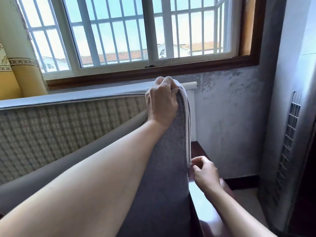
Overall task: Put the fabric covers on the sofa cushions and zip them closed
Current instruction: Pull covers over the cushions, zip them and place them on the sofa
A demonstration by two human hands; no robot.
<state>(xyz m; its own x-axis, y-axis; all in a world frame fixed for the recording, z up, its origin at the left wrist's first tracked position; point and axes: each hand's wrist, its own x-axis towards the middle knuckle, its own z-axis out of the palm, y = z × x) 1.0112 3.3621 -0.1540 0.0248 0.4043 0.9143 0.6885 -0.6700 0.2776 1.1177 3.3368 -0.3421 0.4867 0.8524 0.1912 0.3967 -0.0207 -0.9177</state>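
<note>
The grey cushion cover (171, 142) stands on edge between my hands: my left hand (161, 101) grips its top corner, my right hand (204, 170) pinches the zip pull (189, 171) lower down its edge.

Grey textured fabric cover (169, 151) with paler grey piping; a beige-and-grey checked weave cushion (68, 130) behind; dark red-brown glossy armrest (205, 202); white window bars (119, 31).

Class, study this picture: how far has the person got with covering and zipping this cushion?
Done: the grey cover is already over the cushion. In hand: the left hand grips its top corner while the right hand pinches at the zipper pull. Left: the seam above the pull looks unzipped.
</note>
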